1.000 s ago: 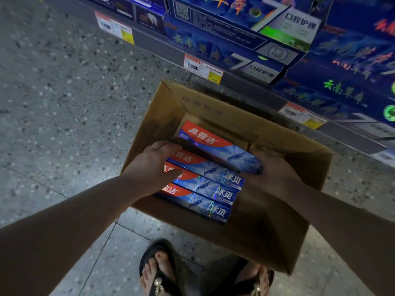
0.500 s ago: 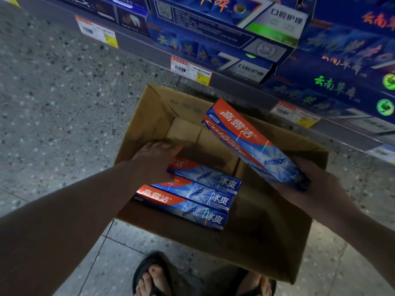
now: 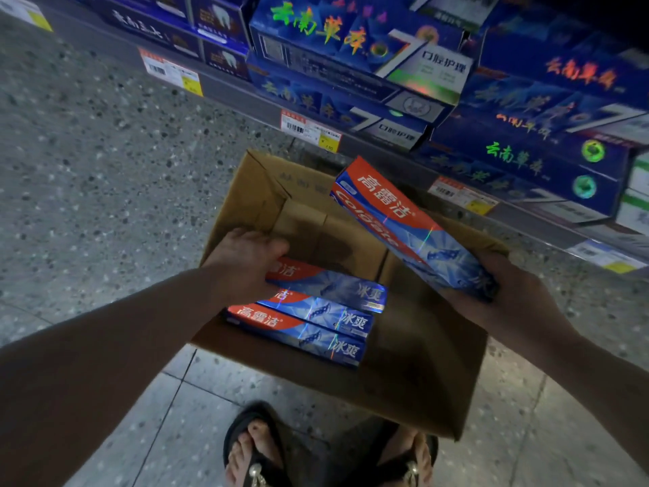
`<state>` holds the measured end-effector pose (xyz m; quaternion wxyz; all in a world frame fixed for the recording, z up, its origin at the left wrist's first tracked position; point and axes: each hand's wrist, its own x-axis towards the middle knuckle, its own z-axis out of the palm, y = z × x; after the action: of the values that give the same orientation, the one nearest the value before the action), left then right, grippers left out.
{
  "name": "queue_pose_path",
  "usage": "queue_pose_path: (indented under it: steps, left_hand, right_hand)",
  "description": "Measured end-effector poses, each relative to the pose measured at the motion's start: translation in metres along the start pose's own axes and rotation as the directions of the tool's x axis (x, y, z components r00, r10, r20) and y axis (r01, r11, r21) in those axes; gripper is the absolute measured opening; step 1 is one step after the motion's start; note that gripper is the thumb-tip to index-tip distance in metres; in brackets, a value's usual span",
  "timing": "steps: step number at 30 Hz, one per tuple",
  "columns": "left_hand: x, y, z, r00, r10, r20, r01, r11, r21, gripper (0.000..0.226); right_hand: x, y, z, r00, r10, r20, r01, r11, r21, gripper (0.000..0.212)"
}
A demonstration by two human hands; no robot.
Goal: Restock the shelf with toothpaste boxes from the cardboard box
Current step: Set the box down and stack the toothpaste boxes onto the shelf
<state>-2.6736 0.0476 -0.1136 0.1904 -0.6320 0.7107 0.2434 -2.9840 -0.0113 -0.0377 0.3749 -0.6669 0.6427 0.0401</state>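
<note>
Our right hand point(image 3: 505, 293) grips a red-and-blue toothpaste box point(image 3: 404, 226) tilted above the cardboard box point(image 3: 421, 363); our left hand point(image 3: 246, 261) curls on another toothpaste box's end point(image 3: 330, 284).

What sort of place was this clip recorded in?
Most likely a shop aisle: a shelf stacked with blue boxed toothpaste, price tags along its edge, and a cardboard box of stock on the speckled floor.

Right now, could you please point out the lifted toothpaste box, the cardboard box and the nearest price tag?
lifted toothpaste box point(image 3: 404, 223): head view, red top face.
cardboard box point(image 3: 414, 377): head view, near outer wall.
price tag point(image 3: 310, 130): head view, white barcode part.
</note>
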Motion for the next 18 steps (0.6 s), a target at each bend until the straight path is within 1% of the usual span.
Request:
queue_pose_path:
  steps: [3,6,9,10,12,15,18]
  left_hand:
    - [-0.038,-0.001,-0.037,0.999,-0.034,-0.040,0.024,0.973,-0.227,0.065]
    - [-0.081,0.008,-0.081,0.995,-0.036,-0.089,0.004,0.942,-0.335,0.069]
    - [-0.127,0.021,-0.132,0.991,-0.050,-0.121,-0.002,0.918,-0.397,0.056]
    - [-0.143,0.025,-0.152,0.989,-0.050,-0.138,-0.012,0.910,-0.415,0.055]
    - [-0.173,0.034,-0.192,0.984,-0.021,-0.177,-0.058,0.902,-0.427,0.060]
    - [-0.219,0.044,-0.246,0.983,0.011,-0.182,-0.086,0.908,-0.409,0.061]
    - [-0.258,0.051,-0.296,0.971,0.016,-0.240,-0.113,0.912,-0.395,0.061]
  right_hand:
    - [-0.020,-0.015,-0.026,1.000,-0.006,-0.023,0.007,0.999,0.040,0.053]
    - [-0.047,-0.035,-0.061,1.000,-0.010,-0.028,0.012,0.998,0.067,0.050]
    - [-0.081,-0.056,-0.106,0.998,-0.036,-0.058,0.040,0.997,0.064,0.048]
    - [-0.094,-0.063,-0.121,0.997,-0.041,-0.070,0.045,0.997,0.057,0.047]
    - [-0.121,-0.077,-0.152,0.994,-0.050,-0.100,0.056,0.997,0.053,0.045]
    - [-0.163,-0.097,-0.198,0.987,-0.052,-0.149,0.054,0.998,0.013,0.049]
    - [-0.211,-0.116,-0.245,0.979,-0.007,-0.203,0.015,0.999,0.038,0.044]
